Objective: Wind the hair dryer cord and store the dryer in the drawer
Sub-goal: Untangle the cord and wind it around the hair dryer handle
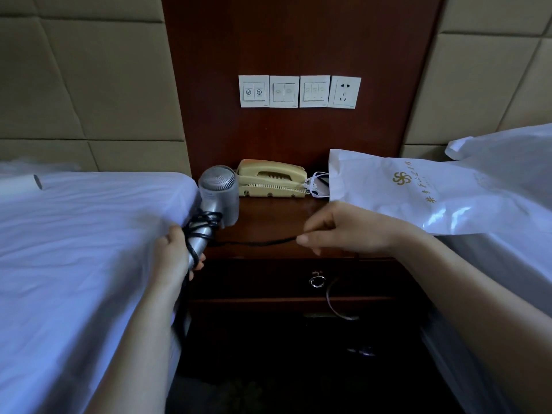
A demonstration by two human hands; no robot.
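Note:
A silver hair dryer [219,194] stands upright above the left end of the dark wooden nightstand [268,216]. My left hand [173,252] grips its handle from the left. Several loops of black cord [203,227] are wound round that handle. One stretch of cord runs level to the right, where my right hand [337,228] pinches it between thumb and fingers. The drawer [254,279] in the nightstand front is closed, with a metal ring pull [317,280] at its middle.
A cream telephone [271,179] sits at the back of the nightstand. A white paper bag [418,189] lies on the right bed, overhanging the nightstand. White-sheeted beds flank both sides. Switches and a wall socket [345,91] are on the panel above.

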